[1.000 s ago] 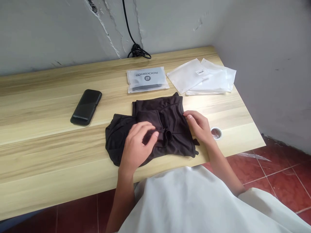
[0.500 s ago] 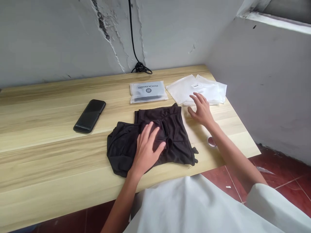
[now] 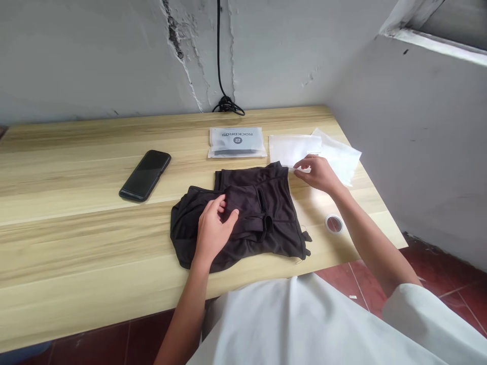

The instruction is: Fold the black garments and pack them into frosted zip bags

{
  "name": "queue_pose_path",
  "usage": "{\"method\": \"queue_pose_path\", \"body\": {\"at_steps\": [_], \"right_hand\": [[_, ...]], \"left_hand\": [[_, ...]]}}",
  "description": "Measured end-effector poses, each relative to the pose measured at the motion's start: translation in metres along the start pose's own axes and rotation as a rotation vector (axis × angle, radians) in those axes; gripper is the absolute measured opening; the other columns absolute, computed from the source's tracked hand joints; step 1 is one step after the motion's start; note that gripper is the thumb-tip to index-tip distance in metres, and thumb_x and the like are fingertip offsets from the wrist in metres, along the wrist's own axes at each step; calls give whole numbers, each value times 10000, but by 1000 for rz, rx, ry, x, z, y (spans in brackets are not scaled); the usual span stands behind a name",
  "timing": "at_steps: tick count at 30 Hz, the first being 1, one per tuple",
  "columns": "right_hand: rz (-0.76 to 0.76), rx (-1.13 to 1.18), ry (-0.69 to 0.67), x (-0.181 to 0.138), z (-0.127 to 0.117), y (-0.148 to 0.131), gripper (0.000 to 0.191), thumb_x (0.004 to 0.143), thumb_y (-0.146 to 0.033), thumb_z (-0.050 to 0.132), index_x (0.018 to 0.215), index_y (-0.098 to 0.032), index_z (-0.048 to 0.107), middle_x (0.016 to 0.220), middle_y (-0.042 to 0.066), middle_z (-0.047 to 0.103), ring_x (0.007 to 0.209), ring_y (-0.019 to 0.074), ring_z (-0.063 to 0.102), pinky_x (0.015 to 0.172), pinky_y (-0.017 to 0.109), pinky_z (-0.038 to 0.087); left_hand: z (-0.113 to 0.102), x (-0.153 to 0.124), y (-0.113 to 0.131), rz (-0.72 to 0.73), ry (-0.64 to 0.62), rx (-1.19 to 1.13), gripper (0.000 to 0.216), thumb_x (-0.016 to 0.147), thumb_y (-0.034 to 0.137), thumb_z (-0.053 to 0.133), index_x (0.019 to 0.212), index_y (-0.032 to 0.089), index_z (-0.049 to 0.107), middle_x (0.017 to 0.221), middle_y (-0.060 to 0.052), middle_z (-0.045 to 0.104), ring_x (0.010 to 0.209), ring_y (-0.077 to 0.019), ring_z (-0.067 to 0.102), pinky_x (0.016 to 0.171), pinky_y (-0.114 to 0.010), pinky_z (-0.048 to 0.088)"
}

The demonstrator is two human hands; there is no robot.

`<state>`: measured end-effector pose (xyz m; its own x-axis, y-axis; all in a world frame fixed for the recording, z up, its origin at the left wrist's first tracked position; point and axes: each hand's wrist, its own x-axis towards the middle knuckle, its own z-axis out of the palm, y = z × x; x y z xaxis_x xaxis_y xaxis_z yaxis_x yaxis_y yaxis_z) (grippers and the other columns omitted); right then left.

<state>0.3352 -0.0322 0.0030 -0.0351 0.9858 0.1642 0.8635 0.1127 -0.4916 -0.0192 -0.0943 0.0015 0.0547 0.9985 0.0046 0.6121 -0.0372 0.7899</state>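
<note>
Near the middle of the table (image 3: 76, 253), the black cloth (image 3: 281, 208) is lying in loose folds, close to the near edge. Your left hand (image 3: 213, 225) is resting on its left part, and that grip is looking loose, with thumb and fingers apart. On the right, farther off, your right hand (image 3: 317, 173) is pinching the near edge of a thin white bag (image 3: 291, 148), and another white bag (image 3: 340, 152) is lying to the right of it.

The cloth is looking soft, light and a bit slippery, so its folds may be slumping if you are lifting by one corner; holding under the thick middle is likely safer. The bag is looking light, floppy and smooth, so pinching its edge is probably working best.

The cloth is shining faintly, showing a folded patch on top and small tabs poking out at its near right corner. The bag is looking cloudy, and a little label is showing just past your right hand.
</note>
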Motion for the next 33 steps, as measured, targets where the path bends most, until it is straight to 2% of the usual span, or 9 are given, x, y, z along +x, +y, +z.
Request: {"method": "queue_pose_path", "body": {"at_steps": [5,9,12,17,21,25,28,30,33], "right_hand": [[-39,55,1,-1,-2,1,224,874,-436,747,860,-216,789,1162,139,743,1114,345,688,963,498,532],[-31,79,64,1,3,3,275,924,-470,697,1034,-228,769,1328,144,732,1221,364,670,1006,529,522],[13,-60,100,8,11,7,344,896,-324,683,1213,-201,735,1288,163,760,1235,414,653,1021,609,490],[48,-117,63,19,15,13,278,932,-255,587,1111,-186,786,1086,147,824,1055,388,745,960,581,537],[44,27,282,11,-8,-3,253,944,-276,568,1078,-209,772,1006,115,818,900,323,770,816,488,607],[-158,156,466,-27,-40,-39,147,961,-288,619,1025,-284,751,987,69,787,942,304,748,896,499,598],[-313,249,174,-61,-49,-50,117,938,-238,657,958,-304,752,1014,52,792,974,300,757,881,491,607],[-301,196,-33,-77,-46,-42,191,953,-214,595,887,-300,753,1114,51,799,1036,313,757,873,516,607],[-241,75,-103,-90,-36,-29,307,960,-178,494,824,-283,748,1176,55,802,1080,344,754,889,585,586]], "left_hand": [[-1,-1,0,8,-11,-20,438,890,389,699,1264,162,696,1069,-77,680,930,-203,636,784,-340,559],[0,-2,-1,33,5,-8,323,899,369,689,1162,183,695,1040,-74,697,924,-211,644,826,-366,555],[1,-2,-2,46,8,9,298,905,363,686,1150,193,684,1037,-72,699,924,-214,646,823,-368,552],[0,-3,-2,71,10,17,257,924,354,666,1136,208,674,1046,-72,705,937,-217,658,812,-359,551],[0,-7,0,93,29,-33,146,963,329,606,1058,227,649,1069,-63,714,950,-205,674,814,-341,544],[1,-9,1,69,21,-92,170,963,349,622,1091,238,612,1127,-64,726,1037,-215,699,842,-341,546],[2,-7,0,18,15,-98,345,901,336,706,1205,232,581,1191,-86,721,1104,-233,695,859,-348,555],[3,-6,-2,1,12,-118,411,882,311,713,1259,223,574,1216,-101,717,1114,-235,692,869,-357,560],[6,-5,-7,-20,1,-204,398,855,297,712,1232,213,614,1179,-98,722,1095,-234,697,919,-379,567]]}}
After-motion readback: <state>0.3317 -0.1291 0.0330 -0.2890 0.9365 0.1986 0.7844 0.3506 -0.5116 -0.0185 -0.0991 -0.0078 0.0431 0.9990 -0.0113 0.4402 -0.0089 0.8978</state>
